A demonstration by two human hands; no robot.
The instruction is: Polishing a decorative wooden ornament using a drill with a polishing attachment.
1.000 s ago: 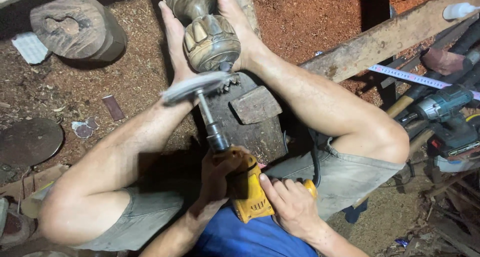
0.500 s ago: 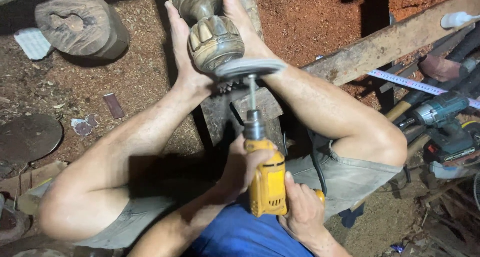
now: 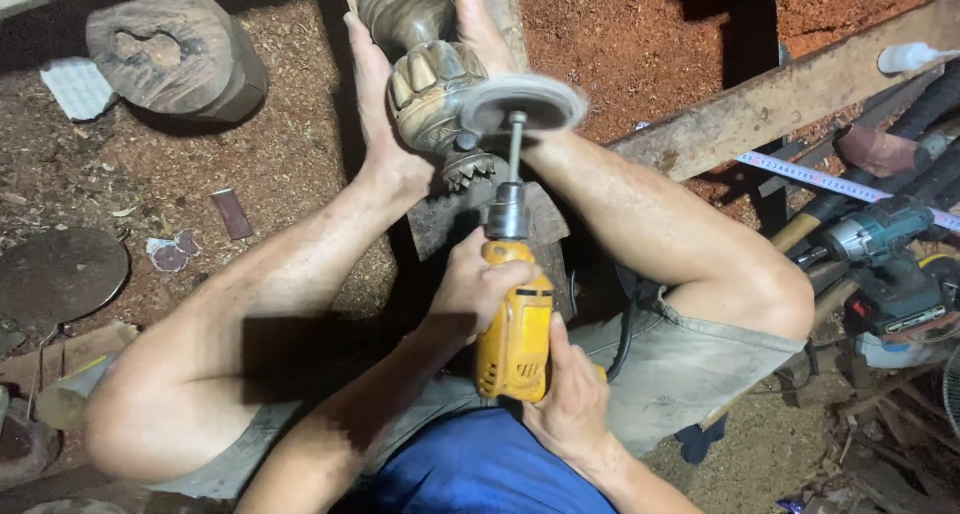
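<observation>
Gripping the yellow drill [image 3: 515, 339], the left hand [image 3: 480, 286] has its fingers clamped round the front body; the spinning disc [image 3: 522, 104] above those fingers touches the carved wooden piece [image 3: 430, 84], held between bare feet; right hand [image 3: 570, 399] fingers clamp the handle

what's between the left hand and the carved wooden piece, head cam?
In the head view, the drill's chuck, a thin shaft and the sanding disc lie between the left hand and the carved wooden piece.
</observation>
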